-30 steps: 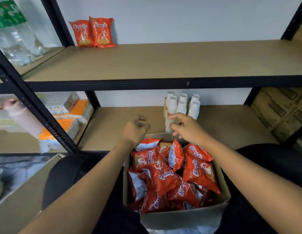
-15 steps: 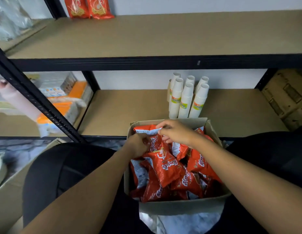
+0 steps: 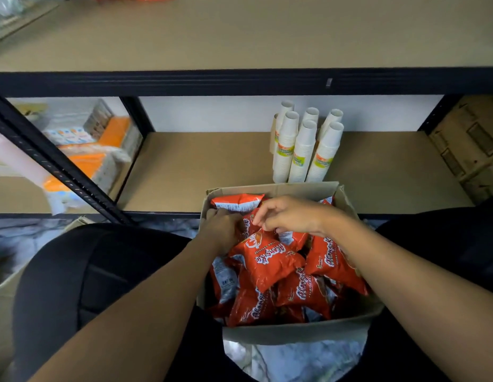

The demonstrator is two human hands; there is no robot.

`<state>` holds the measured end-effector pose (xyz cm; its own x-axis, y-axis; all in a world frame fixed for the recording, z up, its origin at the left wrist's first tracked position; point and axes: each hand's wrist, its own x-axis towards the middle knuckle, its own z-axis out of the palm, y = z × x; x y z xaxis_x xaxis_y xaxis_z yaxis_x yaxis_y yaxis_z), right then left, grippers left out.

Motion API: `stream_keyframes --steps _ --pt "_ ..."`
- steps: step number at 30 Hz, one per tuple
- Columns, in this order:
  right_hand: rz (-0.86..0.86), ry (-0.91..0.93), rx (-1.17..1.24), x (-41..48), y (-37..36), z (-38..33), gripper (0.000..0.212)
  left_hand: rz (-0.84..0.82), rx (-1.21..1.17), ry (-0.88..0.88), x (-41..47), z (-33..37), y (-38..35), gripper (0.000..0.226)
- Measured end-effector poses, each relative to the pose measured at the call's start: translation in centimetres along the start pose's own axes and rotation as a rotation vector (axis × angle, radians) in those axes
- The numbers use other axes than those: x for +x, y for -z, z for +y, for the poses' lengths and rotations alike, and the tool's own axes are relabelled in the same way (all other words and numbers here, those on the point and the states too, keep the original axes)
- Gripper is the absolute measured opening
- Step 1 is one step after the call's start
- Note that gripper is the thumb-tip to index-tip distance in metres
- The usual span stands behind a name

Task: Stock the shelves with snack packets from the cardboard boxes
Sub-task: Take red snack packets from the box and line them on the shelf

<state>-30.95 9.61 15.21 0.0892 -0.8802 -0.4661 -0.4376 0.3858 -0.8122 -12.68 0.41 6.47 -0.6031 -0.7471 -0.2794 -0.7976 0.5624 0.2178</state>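
upper shelf [image 3: 239, 37]: mostly bare; a lifted packet could catch its black front rail.
cardboard box [image 3: 295, 333]: sits between the legs, heaped with snack packets [image 3: 267, 263] — a dragged neighbour may spill out.
paper cup stacks [image 3: 297, 150]: just behind the box; a swung packet could topple them.
left hand [image 3: 221, 230]: fingers curled round the far packet [image 3: 237, 202].
right hand [image 3: 292, 216]: fingers bent over a packet edge — whether it grips cannot be told.

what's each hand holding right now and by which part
The left hand grips the far packet by its near edge; the right hand seems to pinch the top edge of the middle packet.
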Motion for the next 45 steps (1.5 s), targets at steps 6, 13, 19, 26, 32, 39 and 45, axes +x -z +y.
stream_keyframes --steps 6,13,19,26,32,39,45 --pt "-0.032 0.093 -0.083 0.6 -2.1 -0.2 0.026 -0.029 -0.006 -0.053 -0.6 -0.5 0.4 0.041" --pt "-0.218 0.103 -0.374 -1.2 -2.5 -1.9 0.038 0.019 0.127 -0.061 -2.0 0.0 1.8 0.03" --pt "-0.322 -0.031 -0.593 -1.6 -2.3 -2.6 0.042 0.098 0.106 0.007 -3.2 0.2 3.2 0.034" --pt "-0.168 0.026 -0.61 -1.9 -1.0 -1.8 0.036 0.177 -0.021 0.039 -4.7 -0.7 3.9 0.025" --pt "-0.035 0.06 -0.665 -1.8 -0.5 -1.4 0.043 0.21 -0.102 0.074 -5.4 -0.7 4.6 0.027" --pt "-0.004 0.13 -0.778 -2.6 -1.2 -2.0 0.041 0.249 -0.152 0.09 -6.1 -0.9 5.0 0.023" --pt "-0.194 0.173 -0.879 -0.6 -1.9 -3.5 0.034 0.274 -0.147 0.105 -6.3 -1.1 5.2 0.023"
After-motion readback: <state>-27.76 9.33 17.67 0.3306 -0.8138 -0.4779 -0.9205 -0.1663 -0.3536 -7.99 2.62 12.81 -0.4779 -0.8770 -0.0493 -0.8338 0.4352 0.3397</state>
